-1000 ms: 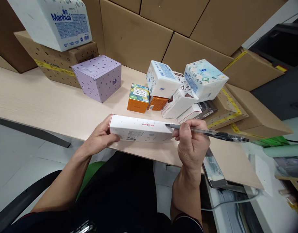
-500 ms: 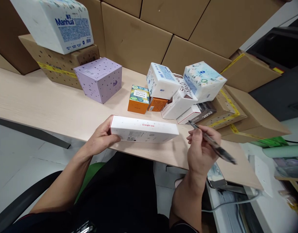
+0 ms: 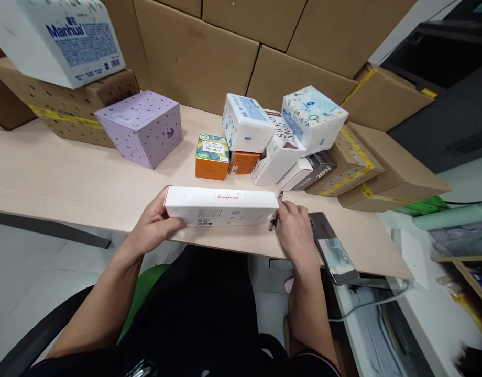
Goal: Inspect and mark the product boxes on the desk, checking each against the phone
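My left hand [image 3: 156, 222] is closed round the left end of a long white box [image 3: 221, 214] with red print and red edges, thumb on the near side. This box is at the table's front edge. At its right end is my right hand [image 3: 296, 230], palm down and low over the tabletop. Its fingers curl beside a slim dark-and-silver pen-shaped tool [image 3: 272, 223], partly hidden behind the box and the hand. A phone [image 3: 335, 251] lies just right of that hand, with a banknote-like print showing on it.
Behind stand an orange-and-green box [image 3: 211, 157], tissue packs [image 3: 249, 123], a tall white box [image 3: 278, 157] and taped cartons [image 3: 343, 165]. On the left are a lilac box [image 3: 141, 125] and a large tissue pack [image 3: 76, 47] on a carton. A cardboard wall [image 3: 197, 52] closes the back.
My right hand has turned palm down and moved left and down with the pen-shaped tool, from the air to the white box's right end. My left hand keeps its grip. The view has shifted right.
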`<action>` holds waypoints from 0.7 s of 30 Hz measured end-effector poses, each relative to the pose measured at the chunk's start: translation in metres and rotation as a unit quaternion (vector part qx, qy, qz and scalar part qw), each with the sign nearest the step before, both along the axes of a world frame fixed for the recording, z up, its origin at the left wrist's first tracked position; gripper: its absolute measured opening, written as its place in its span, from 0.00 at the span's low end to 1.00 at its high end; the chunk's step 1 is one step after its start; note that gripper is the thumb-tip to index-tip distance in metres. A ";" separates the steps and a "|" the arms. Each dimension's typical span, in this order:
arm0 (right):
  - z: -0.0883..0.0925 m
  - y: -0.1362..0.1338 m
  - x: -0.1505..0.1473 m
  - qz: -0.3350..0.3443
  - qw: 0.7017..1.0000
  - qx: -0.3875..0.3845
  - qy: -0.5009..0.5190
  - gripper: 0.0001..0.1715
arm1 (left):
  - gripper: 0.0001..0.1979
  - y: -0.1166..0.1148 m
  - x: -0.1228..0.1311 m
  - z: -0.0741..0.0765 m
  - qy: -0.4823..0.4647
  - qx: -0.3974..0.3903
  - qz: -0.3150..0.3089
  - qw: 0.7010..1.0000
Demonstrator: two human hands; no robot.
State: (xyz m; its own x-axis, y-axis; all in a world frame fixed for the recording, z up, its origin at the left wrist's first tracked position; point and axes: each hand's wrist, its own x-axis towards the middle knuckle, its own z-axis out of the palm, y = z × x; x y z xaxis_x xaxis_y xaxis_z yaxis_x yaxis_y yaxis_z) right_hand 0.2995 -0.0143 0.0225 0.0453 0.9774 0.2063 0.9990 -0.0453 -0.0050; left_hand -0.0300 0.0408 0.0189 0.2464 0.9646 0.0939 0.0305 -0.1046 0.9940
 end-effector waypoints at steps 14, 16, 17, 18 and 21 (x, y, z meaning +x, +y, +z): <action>-0.006 -0.086 0.089 -0.228 0.965 -0.034 0.124 0.48 | 0.18 0.001 0.001 0.000 0.006 0.009 0.013 1.000; -0.008 -0.084 0.084 -0.225 0.965 -0.002 0.132 0.48 | 0.18 0.001 0.002 0.000 0.002 0.012 0.006 1.000; -0.007 -0.083 0.081 -0.227 0.964 0.013 0.138 0.49 | 0.18 0.001 0.002 0.001 -0.002 0.013 0.001 1.000; -0.007 -0.084 0.077 -0.230 0.962 0.030 0.146 0.49 | 0.18 0.001 0.003 0.001 -0.006 0.012 -0.004 1.000; -0.004 -0.094 0.066 -0.241 0.948 0.085 0.189 0.51 | 0.18 0.000 0.003 0.001 -0.011 0.005 -0.011 1.000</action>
